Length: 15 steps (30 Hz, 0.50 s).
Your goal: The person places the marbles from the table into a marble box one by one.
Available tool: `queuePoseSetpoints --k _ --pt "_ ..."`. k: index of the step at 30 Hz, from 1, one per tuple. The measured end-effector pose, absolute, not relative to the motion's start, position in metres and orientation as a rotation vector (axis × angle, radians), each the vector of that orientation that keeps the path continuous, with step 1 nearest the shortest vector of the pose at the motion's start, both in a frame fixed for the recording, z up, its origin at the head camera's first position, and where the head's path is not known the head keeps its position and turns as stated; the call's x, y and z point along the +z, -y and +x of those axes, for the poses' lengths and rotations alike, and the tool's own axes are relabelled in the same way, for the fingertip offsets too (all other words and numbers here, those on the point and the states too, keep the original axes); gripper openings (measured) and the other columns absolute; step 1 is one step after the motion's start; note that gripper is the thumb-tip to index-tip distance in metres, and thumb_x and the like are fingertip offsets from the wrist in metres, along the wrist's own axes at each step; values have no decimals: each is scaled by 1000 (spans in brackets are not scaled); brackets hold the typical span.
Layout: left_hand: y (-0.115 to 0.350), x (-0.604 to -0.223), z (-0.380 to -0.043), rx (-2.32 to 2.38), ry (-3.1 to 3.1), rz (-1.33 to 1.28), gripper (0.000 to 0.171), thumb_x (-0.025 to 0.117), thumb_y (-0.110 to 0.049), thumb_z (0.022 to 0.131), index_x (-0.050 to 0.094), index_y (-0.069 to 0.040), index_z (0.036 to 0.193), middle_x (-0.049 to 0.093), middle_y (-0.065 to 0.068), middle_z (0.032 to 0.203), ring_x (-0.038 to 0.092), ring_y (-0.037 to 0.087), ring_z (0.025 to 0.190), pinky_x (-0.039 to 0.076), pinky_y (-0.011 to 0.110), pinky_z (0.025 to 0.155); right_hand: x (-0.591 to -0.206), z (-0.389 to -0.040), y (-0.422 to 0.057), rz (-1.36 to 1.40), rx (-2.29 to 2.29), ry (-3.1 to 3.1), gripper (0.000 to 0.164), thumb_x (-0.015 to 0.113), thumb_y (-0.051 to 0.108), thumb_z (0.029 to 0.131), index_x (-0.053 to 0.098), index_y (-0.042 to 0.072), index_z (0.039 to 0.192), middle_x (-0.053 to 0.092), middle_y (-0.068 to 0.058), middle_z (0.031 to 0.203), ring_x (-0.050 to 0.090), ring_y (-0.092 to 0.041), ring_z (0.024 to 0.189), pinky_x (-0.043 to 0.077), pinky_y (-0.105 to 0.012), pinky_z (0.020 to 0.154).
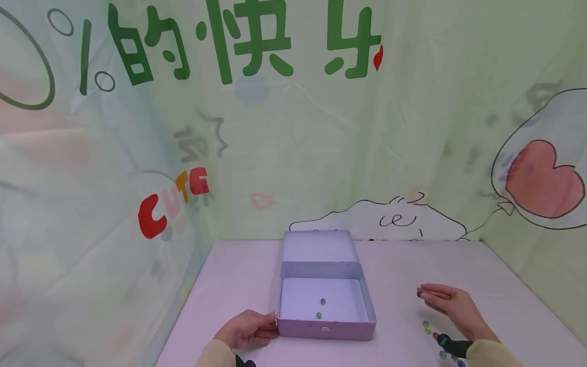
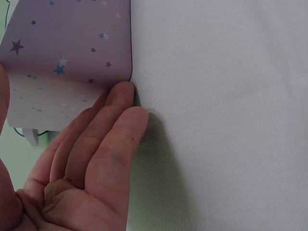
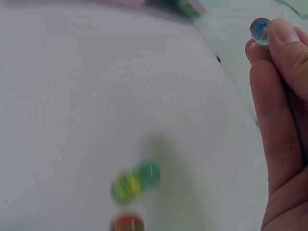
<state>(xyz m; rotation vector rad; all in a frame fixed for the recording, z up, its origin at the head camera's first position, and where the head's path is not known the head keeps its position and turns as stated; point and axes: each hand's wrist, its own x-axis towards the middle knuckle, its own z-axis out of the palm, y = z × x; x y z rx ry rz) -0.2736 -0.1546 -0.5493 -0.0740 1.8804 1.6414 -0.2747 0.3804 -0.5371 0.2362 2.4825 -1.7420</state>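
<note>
A lilac box [image 1: 326,330] stands on the table with its lid [image 1: 318,246] tilted back. My left hand [image 1: 249,328] rests against its left front corner; in the left wrist view, fairly straight fingers [image 2: 113,144] lie at the star-printed wall [image 2: 72,43]. Inside the box are a dark glass marble [image 1: 323,302] and a green marble [image 1: 318,315]. Off to the right of the box, above the tabletop, my right hand [image 1: 454,307] pinches a clear marble with a blue swirl [image 3: 260,31] between thumb and fingers.
Several loose marbles lie below my right hand, among them a yellow-green marble [image 3: 126,187], a green marble [image 3: 149,174] and an orange-brown marble [image 3: 127,223]. Dark wrist gear [image 1: 451,346] partly covers this group in the head view. Printed curtains [image 1: 293,153] enclose the table [image 1: 243,270].
</note>
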Motion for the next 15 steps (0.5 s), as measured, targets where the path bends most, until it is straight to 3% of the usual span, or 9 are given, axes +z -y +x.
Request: queuePoseSetpoints --k 9,15 --pt "155 -548 -271 1650 -1897 -77 46 66 -35 101 70 8 118 76 23 111 76 20 99 62 37 87 -512 -305 -294 -84 -1673 -2519 50 73 23 96 61 -7 133 73 -19 125 72 -29 112 61 -36 91" --pt "155 -548 -273 1645 -1902 -74 47 67 -35 101 70 8 119 76 22 112 76 21 100 62 38 87 -511 -318 -254 -216 -1560 -2532 37 76 19 94 70 -3 122 77 -14 112 74 -27 103 62 -38 89"
